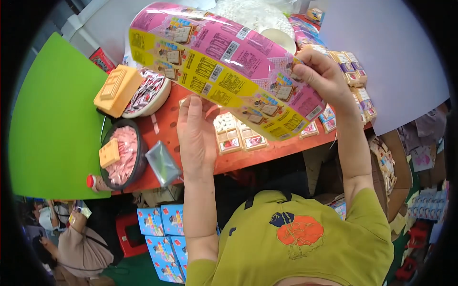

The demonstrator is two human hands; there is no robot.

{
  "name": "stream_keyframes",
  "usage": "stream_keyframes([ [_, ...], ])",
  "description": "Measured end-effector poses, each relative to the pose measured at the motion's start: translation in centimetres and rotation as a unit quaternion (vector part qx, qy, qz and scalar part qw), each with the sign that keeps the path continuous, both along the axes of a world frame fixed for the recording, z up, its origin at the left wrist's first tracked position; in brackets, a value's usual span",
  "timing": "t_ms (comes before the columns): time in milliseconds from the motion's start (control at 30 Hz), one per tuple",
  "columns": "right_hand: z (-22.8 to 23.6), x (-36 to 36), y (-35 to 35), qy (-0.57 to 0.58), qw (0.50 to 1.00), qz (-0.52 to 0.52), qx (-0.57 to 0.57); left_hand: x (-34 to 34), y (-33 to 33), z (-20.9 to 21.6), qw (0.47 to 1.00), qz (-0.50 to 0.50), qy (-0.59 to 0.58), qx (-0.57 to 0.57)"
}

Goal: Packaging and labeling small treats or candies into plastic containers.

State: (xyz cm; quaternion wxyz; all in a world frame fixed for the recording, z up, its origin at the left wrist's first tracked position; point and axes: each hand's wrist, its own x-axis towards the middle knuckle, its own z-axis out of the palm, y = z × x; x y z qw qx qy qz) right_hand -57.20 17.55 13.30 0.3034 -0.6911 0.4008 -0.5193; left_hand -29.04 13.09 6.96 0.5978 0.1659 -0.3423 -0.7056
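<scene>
A long glossy printed film sheet (229,66), pink along one half and yellow along the other, is raised over the red table. Its far left end curls over. My right hand (324,76) pinches it at the right end, thumb on the printed face. My left hand (198,133) is at the lower edge with the thumb pointing up; its fingertips are partly behind the film. Beneath the film lie pale compartment trays (229,143), some sections filled with small white pieces and red packets. The sheet hides part of the table.
Left on the red table (164,128) are a white bowl of sachets (162,97), stacked orange trays (117,90), a black bowl of pink packets (126,157) and a clear plastic pouch (163,163). Filled trays (350,69) stand right. Blue boxes (162,243) sit below; another person (83,243) is lower left.
</scene>
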Motion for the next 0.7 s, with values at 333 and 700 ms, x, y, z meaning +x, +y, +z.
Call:
stream_keyframes([
  [333,-5.6,7.6,4.9,-0.008,0.984,0.158,-0.08,4.8,1.1,-0.9,0.984,-0.121,0.127,-0.007],
  [700,-9.1,13.5,-1.7,-0.252,0.92,0.216,0.209,6.1,2.7,0.0,0.976,-0.147,0.124,-0.106],
])
